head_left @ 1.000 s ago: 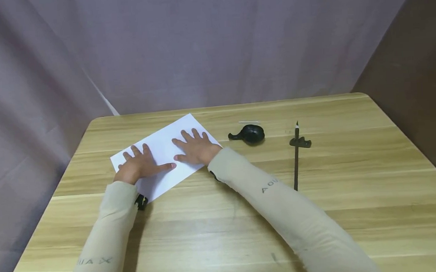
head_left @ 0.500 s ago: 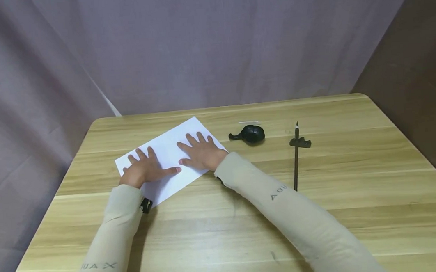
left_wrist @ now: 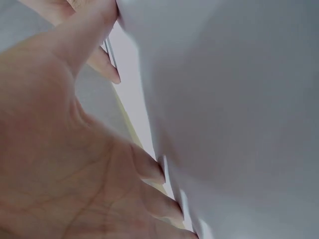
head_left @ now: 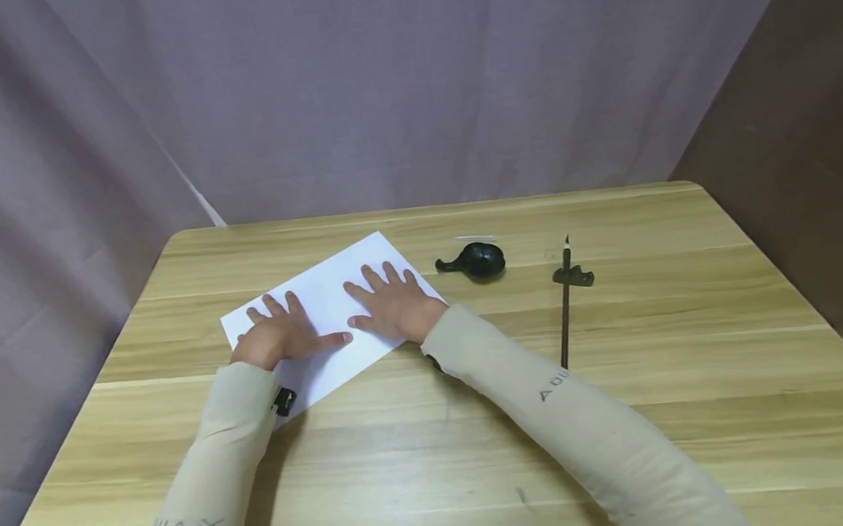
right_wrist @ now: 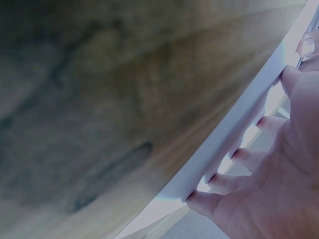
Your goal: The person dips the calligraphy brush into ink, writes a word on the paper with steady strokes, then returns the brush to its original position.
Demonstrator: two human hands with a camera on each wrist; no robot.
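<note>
A white sheet of paper lies slanted on the left part of the wooden table. My left hand is spread over its left part, fingertips down on the paper and thumb stretched to the right. On the sheet's right part rests my right hand, fingers fanned out. Both wrist views show the palms raised, with only the fingertips meeting the paper. In the right wrist view the fingers of the right hand touch the sheet along its surface. Neither hand grips anything.
Right of the paper sits a black gourd-shaped object, with a thin clear rod behind it. Farther right, a writing brush leans on a dark brush rest. A grey curtain hangs behind the table.
The paper has slid slightly toward me and a little to the right, both hands moving along with it. The fingers stay spread. The other objects stay in place on the table.
</note>
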